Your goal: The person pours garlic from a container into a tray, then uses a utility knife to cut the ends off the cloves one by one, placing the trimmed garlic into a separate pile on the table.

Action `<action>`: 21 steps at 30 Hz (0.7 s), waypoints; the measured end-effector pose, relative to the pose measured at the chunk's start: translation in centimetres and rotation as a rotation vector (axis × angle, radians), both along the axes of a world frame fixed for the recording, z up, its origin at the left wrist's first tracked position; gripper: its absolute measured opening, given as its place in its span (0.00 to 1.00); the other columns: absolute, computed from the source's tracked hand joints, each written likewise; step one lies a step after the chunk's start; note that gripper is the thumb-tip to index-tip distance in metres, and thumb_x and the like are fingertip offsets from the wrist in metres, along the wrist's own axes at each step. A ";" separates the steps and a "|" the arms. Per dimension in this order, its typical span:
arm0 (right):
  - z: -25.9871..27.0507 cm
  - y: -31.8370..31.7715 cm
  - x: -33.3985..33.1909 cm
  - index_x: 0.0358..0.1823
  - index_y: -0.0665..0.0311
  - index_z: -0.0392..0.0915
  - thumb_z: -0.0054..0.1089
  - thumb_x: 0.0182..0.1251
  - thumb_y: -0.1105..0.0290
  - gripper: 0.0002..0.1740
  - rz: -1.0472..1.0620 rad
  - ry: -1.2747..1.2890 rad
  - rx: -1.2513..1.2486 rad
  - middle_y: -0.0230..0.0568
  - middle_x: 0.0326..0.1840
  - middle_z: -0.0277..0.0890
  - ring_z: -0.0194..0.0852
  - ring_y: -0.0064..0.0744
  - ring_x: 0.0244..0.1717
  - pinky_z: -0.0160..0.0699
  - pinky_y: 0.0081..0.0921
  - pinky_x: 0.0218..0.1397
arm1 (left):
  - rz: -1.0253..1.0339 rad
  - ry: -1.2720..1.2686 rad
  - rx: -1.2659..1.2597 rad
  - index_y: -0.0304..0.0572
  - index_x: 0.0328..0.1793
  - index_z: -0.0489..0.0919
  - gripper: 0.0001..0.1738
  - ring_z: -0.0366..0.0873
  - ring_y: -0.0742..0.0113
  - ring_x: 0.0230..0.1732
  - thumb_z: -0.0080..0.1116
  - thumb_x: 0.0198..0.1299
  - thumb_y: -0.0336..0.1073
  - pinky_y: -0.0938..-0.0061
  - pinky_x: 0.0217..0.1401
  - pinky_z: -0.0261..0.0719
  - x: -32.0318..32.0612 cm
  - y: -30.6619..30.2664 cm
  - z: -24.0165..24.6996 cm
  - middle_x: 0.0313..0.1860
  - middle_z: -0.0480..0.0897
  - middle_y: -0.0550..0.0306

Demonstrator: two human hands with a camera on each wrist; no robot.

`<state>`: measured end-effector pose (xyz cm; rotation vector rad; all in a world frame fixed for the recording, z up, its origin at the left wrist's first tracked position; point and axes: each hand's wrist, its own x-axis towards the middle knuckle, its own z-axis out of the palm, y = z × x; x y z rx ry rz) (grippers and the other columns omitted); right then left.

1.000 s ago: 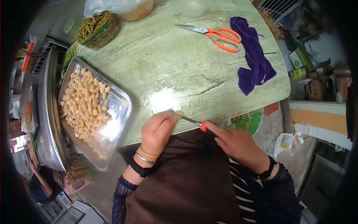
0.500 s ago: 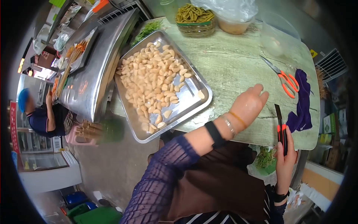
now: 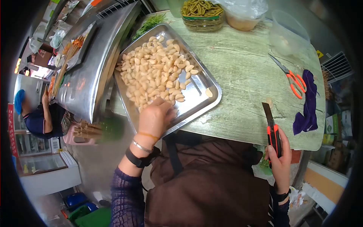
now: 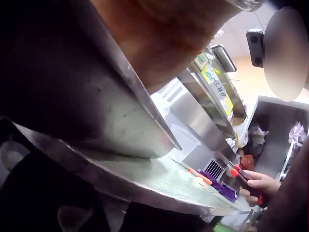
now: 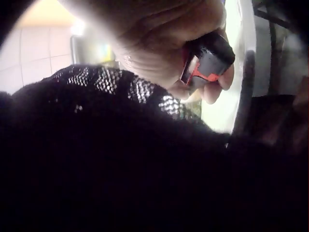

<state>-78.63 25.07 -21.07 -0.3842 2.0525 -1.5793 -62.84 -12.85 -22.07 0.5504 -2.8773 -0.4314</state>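
Observation:
My left hand (image 3: 153,117) reaches into the near side of a metal tray (image 3: 211,103), its fingers down at the pile of peeled garlic cloves (image 3: 151,75). The hand covers its own fingertips, so I cannot tell whether they pinch a clove. Over the table's front edge, my right hand (image 3: 280,160) grips a red-and-black utility knife (image 3: 273,138), its dark blade (image 3: 267,112) extended and pointing away from me. A pale piece of garlic (image 3: 269,101) lies just beyond the blade. In the right wrist view, the knife's butt end (image 5: 212,55) pokes out of the curled right hand.
Orange-handled scissors (image 3: 291,77) lie beside a purple cloth (image 3: 309,102) at the right. Along the back stand a box of green pieces (image 3: 202,22), a bagged bowl (image 3: 242,22) and a clear tub (image 3: 289,34). A steel counter (image 3: 87,79) borders the left; a person (image 3: 38,119) stands beyond it.
My left hand has swung left from mid-table into the tray; a second ago it held a clove at the knife blade. The knife, still in my right hand, now points upward. My view has turned left.

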 end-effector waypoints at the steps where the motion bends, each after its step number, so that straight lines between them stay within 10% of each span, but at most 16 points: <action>1: 0.3 -0.1 0.2 0.83 0.65 0.62 0.57 0.77 0.79 0.34 0.012 0.015 0.007 0.40 0.66 0.77 0.74 0.17 0.37 0.79 0.17 0.39 | -0.024 0.016 0.045 0.42 0.41 0.87 0.10 0.85 0.53 0.33 0.76 0.54 0.29 0.63 0.36 0.82 0.0 0.0 -0.2 0.34 0.85 0.53; 7: -0.7 0.2 0.8 0.84 0.64 0.59 0.55 0.79 0.77 0.35 0.080 -0.169 -0.111 0.42 0.54 0.82 0.76 0.20 0.35 0.80 0.19 0.41 | -0.364 0.405 0.109 0.40 0.42 0.86 0.11 0.87 0.55 0.37 0.75 0.53 0.26 0.66 0.39 0.85 -2.8 5.9 4.0 0.39 0.88 0.53; 12: -0.3 -0.4 0.4 0.83 0.59 0.62 0.56 0.79 0.76 0.33 0.135 -0.201 -0.064 0.41 0.57 0.82 0.79 0.21 0.38 0.82 0.23 0.44 | -0.672 0.462 0.150 0.41 0.45 0.87 0.11 0.87 0.55 0.42 0.67 0.55 0.27 0.68 0.42 0.86 -9.3 11.5 -2.2 0.47 0.88 0.54; 17: -1.7 1.7 -0.1 0.82 0.53 0.65 0.60 0.75 0.75 0.34 0.265 0.307 0.111 0.48 0.70 0.79 0.87 0.42 0.44 0.85 0.32 0.47 | -0.643 0.404 0.146 0.42 0.48 0.89 0.14 0.88 0.58 0.43 0.66 0.53 0.26 0.69 0.42 0.87 -9.5 12.9 -4.4 0.46 0.87 0.55; 21: -2.3 1.7 -0.1 0.81 0.47 0.67 0.61 0.75 0.71 0.34 0.315 0.478 0.197 0.42 0.53 0.84 0.86 0.46 0.42 0.84 0.38 0.44 | -0.636 0.412 0.140 0.41 0.50 0.88 0.16 0.88 0.57 0.44 0.66 0.53 0.26 0.69 0.43 0.87 -9.4 12.8 -4.6 0.48 0.87 0.54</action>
